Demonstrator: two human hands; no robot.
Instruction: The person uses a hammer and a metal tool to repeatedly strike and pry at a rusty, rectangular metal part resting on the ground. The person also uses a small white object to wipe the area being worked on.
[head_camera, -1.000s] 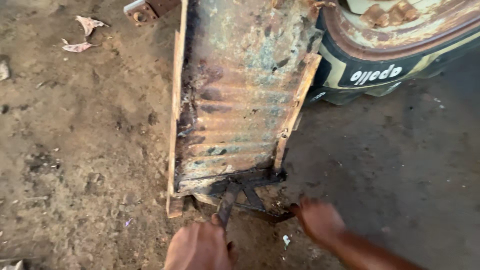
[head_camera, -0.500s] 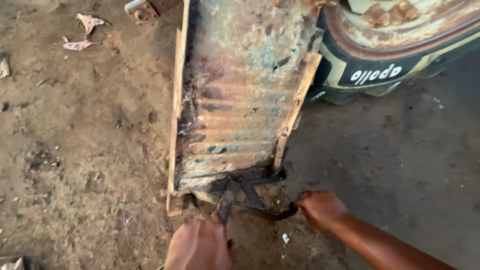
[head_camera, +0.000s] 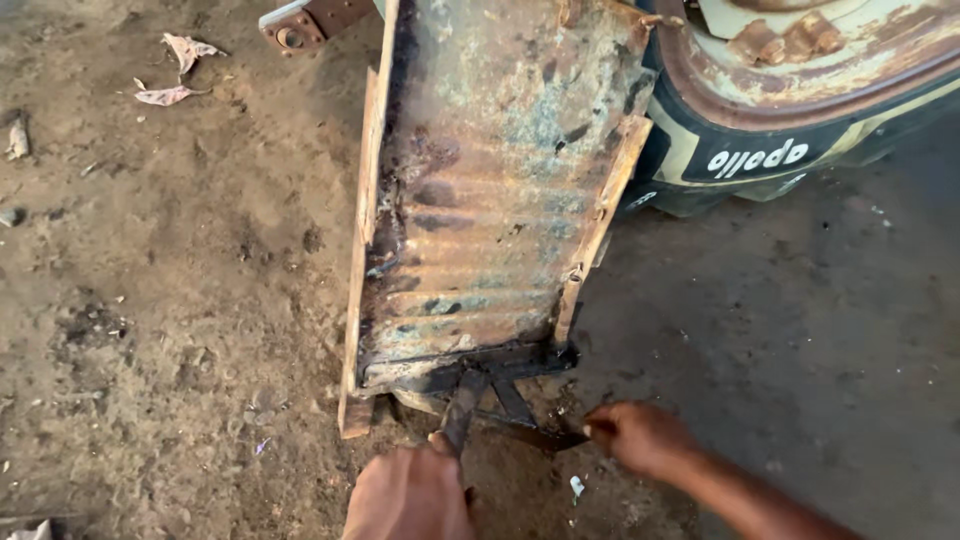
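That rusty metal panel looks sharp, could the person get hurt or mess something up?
Possibly. The rusty corrugated metal panel has ragged, corroded edges close to both hands, so a slip could cut skin. The left hand grips a dark metal tool pressed against the panel's blackened lower edge; if it skids off, it might jab toward the right hand, which holds a thin dark rod just beside it. The panel also appears to lean near the worn tyre and could shift.

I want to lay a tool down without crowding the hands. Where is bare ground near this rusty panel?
Open dirt ground lies left of the rusty ribbed panel, below the paper scraps. Darker ground right of the panel, below the tyre, is also bare. Crowded: the panel's lower end, where the left hand, right hand and dark metal bars meet.
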